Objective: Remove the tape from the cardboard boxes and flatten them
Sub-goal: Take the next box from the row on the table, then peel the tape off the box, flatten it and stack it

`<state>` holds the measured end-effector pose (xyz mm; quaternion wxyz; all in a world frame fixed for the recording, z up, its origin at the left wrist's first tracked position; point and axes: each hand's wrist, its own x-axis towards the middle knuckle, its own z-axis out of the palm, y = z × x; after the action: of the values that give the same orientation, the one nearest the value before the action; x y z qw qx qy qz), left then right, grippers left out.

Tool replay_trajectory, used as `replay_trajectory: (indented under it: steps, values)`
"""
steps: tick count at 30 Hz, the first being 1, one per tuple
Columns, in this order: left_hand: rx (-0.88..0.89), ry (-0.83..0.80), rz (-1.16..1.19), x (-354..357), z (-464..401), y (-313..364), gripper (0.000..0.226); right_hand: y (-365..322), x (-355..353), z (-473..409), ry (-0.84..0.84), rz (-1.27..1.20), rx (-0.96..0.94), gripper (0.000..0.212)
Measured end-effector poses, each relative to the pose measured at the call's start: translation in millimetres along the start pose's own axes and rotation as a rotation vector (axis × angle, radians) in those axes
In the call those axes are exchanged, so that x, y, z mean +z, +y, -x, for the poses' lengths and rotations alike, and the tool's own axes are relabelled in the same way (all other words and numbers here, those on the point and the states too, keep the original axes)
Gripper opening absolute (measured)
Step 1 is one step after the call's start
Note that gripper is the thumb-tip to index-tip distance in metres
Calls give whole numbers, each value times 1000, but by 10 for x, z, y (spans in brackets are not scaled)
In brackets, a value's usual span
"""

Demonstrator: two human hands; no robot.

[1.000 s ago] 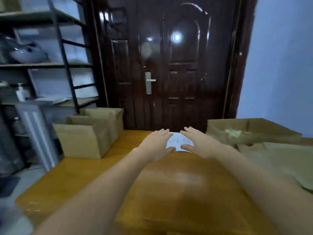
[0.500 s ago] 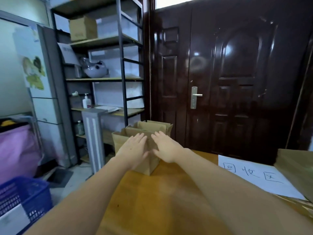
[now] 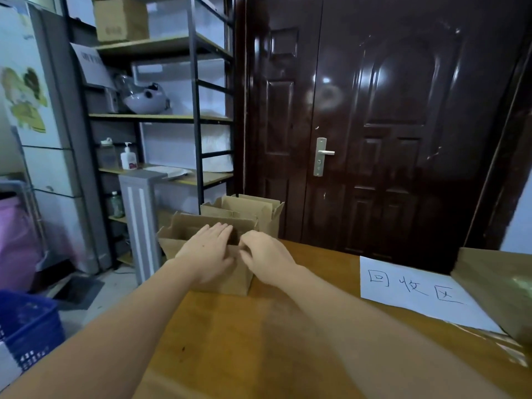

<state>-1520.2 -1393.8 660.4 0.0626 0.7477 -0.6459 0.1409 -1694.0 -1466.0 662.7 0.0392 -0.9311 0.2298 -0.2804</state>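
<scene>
Cardboard, plain brown and still standing square, is what both hands have reached: the near box [image 3: 218,279] sits at the far left corner of the wooden desk [image 3: 259,341] with its top flaps up and its mouth open; a second open box [image 3: 253,211] stands just behind it, touching or nearly so. The left hand [image 3: 205,254] lies over the near rim with fingers straight and spread, pressing on or resting against the flap rather than closing on it; the right hand [image 3: 266,259] is at the same rim just beside it, its fingers curled in at the edge, and whether that grip has actually pinched the cardboard or a strip of tape I cannot tell, since the fingertips are hidden and blurred. No tape shows on either box from here.

As a judgement, the job is partly done: brown cardboard that looks already flattened [image 3: 501,289] lies at the right edge of the desk, beside a white sheet with handwritten characters [image 3: 417,286]; the two upright boxes are what is left, each needing any tape on its underside peeled and its walls collapsed; another box [image 3: 121,18] on the top shelf may or may not belong to the task.
</scene>
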Motion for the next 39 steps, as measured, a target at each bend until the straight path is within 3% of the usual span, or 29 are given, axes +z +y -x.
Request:
replay_trajectory:
  steps: [6, 12, 20, 27, 31, 35, 39]
  values:
    - [7, -27, 71, -126, 159, 461, 77, 209, -342, 483, -5, 20, 43, 15]
    - [23, -67, 156, -316, 306, 1103, 92, 521, -880, 1198, -37, -42, 163, 11]
    - [87, -109, 303, -494, 304, 1883, 69, 958, -1780, 2305, -139, -86, 301, 14]
    - [165, -315, 434, -525, 244, 2623, 114, 1133, -2365, 3036, -211, 72, 443, 11]
    - [271, -360, 214, -301, 216, 2787, 145, 1192, -2389, 3085, -285, 128, 588, 74]
    - [269, -338, 268, -181, 158, 2798, 154, 1269, -2195, 2847, -318, 327, 620, 77]
    - [285, -300, 244, -180, 56, 2783, 154, 1244, -2120, 2533, -458, 541, 456, 85]
